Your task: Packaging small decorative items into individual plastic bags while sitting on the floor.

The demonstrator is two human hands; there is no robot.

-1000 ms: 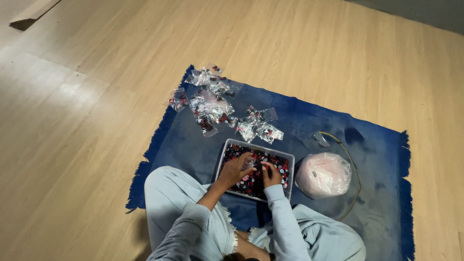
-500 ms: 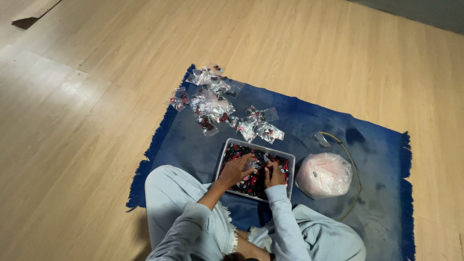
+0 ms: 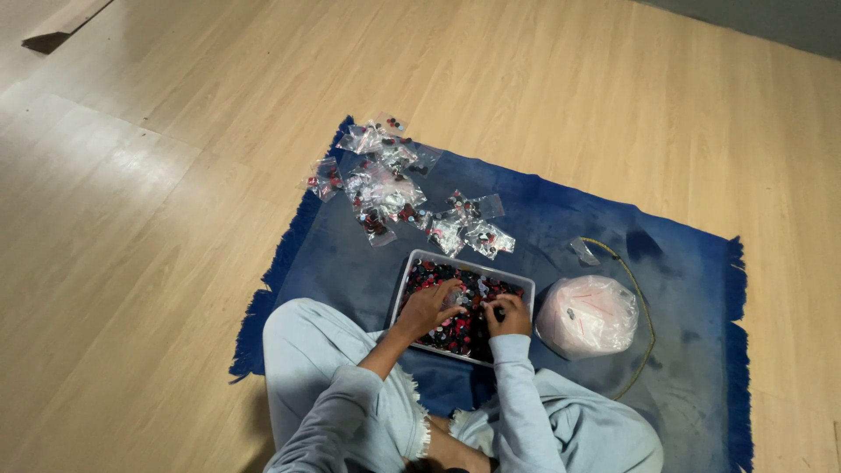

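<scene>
Grey tray [image 3: 412,276] of small red and dark pieces [image 3: 455,328] sat on the blue rug [image 3: 350,263] before the knees. Left hand [image 3: 429,308] lay fingers-down in the pieces — grip not discernible. Right hand [image 3: 508,315] curled among them — pinch unclear. Filled clear bags [image 3: 385,188] lay beyond.

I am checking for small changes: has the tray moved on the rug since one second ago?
No. The tray lies in the same spot on the blue rug, equally far from the white bag beside it.
</scene>
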